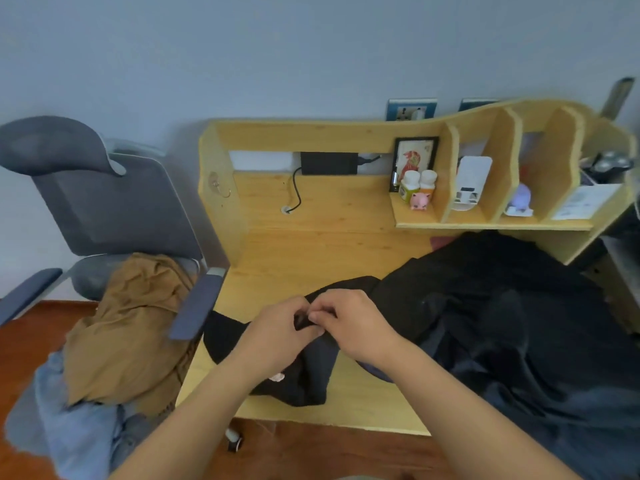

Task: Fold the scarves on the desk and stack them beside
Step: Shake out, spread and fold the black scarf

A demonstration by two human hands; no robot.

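A black scarf [485,306] lies spread and rumpled over the right half of the wooden desk [311,251], with one end trailing to the desk's front left. My left hand [277,327] and my right hand [356,323] meet over that end, both pinching a small fold of the black cloth between fingers and thumb. A small pale tag shows on the cloth below my left wrist. A brown scarf [131,323] and a pale blue cloth [76,427] lie heaped on the chair to the left.
A grey office chair [104,202] stands against the desk's left side. The desk's back shelf holds bottles [419,183], a pink toy, a picture frame [414,157] and papers. A black cable [294,195] runs down to the desktop. Wooden floor shows below.
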